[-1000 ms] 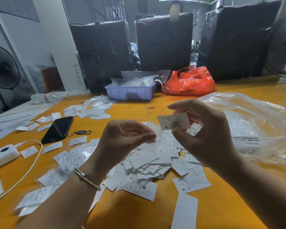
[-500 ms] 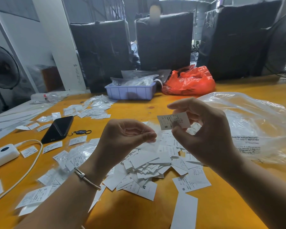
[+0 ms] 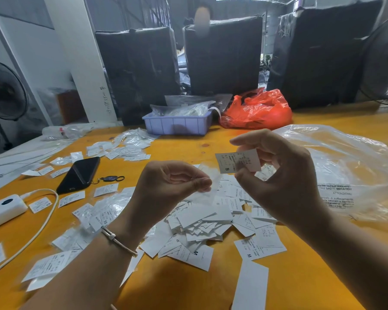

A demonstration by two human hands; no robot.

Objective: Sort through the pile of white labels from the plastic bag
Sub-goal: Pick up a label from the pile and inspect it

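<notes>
One white label marked S (image 3: 238,161) pinched between thumb and fingers of right hand (image 3: 280,175), raised above label pile (image 3: 202,222). Left hand (image 3: 166,186) just left of it, fingers curled, thumb pinching thin clear film (image 3: 207,186). Clear plastic bag (image 3: 349,166) lies right of right hand on orange table (image 3: 177,287).

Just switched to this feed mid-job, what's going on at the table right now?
A person is sorting white size labels on an orange table. The right hand pinches one label marked S, held up above the loose pile of labels. The left hand pinches a thin clear piece, possibly a small sleeve; it is hard to tell. The big clear plastic bag lies to the right, and smaller groups of labels sit to the left near a black phone.
</notes>
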